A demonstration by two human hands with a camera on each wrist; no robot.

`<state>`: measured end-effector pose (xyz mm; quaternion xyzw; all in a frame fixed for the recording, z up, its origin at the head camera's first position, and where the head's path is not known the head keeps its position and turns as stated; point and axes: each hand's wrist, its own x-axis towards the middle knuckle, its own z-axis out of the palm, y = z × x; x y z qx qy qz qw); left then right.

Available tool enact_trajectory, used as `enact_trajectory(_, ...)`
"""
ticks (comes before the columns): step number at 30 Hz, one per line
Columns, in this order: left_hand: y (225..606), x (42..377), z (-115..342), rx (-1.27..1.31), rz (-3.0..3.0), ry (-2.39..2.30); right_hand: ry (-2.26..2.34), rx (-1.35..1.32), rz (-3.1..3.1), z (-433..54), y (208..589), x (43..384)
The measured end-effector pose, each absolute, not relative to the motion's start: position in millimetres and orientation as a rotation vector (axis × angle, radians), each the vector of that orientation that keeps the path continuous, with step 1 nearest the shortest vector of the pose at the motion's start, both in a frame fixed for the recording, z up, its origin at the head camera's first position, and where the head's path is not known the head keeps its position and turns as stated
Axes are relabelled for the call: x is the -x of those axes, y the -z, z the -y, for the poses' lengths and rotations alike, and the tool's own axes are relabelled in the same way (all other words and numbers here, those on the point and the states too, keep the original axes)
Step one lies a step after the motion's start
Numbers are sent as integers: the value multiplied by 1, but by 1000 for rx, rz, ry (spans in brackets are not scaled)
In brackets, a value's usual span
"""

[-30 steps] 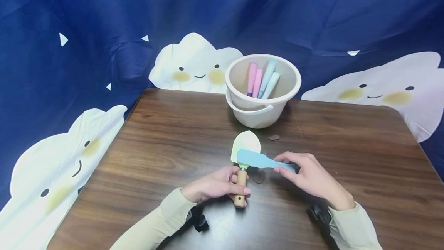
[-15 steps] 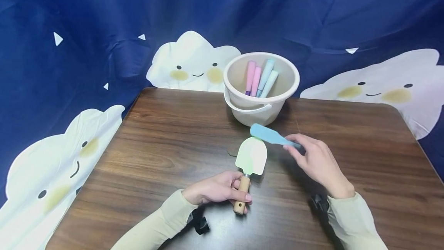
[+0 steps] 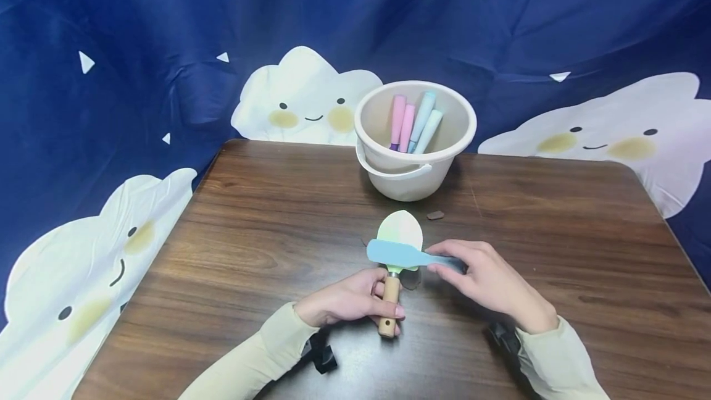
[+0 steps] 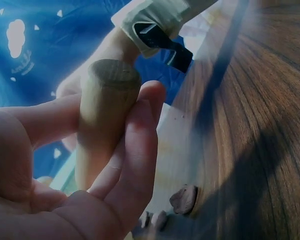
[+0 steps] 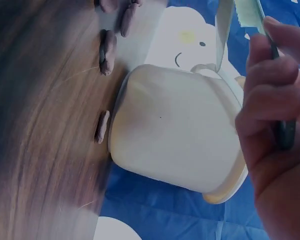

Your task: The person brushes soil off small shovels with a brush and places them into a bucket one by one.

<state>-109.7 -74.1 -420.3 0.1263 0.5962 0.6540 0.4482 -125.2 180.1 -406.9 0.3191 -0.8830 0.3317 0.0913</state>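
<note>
In the head view my left hand (image 3: 355,298) grips the round wooden handle (image 3: 390,301) of a small trowel with a pale green blade (image 3: 401,227), held above the table. My right hand (image 3: 489,273) pinches the thin handle of a light blue brush (image 3: 395,254), which lies across the trowel's blade from the right. In the right wrist view jagged pale bristles (image 5: 247,14) show under the brush, near the blade's edge. The left wrist view has the handle's end (image 4: 114,74) between thumb and fingers, with the right hand behind it.
A white bucket (image 3: 408,184) stands at the back of the wooden table (image 3: 266,202), holding several pink and light blue handles (image 3: 424,121). Small brown lumps (image 3: 436,215) lie before it, more of them (image 5: 108,52) showing in the right wrist view. A blue cloud-print cloth hangs behind.
My right hand first carried the brush up and away to the trowel blade's far edge, then brought it back left and nearer, across the blade. The trowel tilted and shifted slightly.
</note>
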Motion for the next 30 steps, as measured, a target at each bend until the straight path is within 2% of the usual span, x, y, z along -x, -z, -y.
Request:
enact_trajectory(13, 414, 106, 73, -326, -1485, -1591, -947, -858, 2784, -184, 400, 129)
enact_trajectory(24, 410, 103, 73, -352, -1499, -1571, -662, -563, 2556, -190, 394, 134)
enact_trajectory(30, 410, 106, 74, -339, -1509, -1601, -812, -721, 2556, -186, 394, 128)
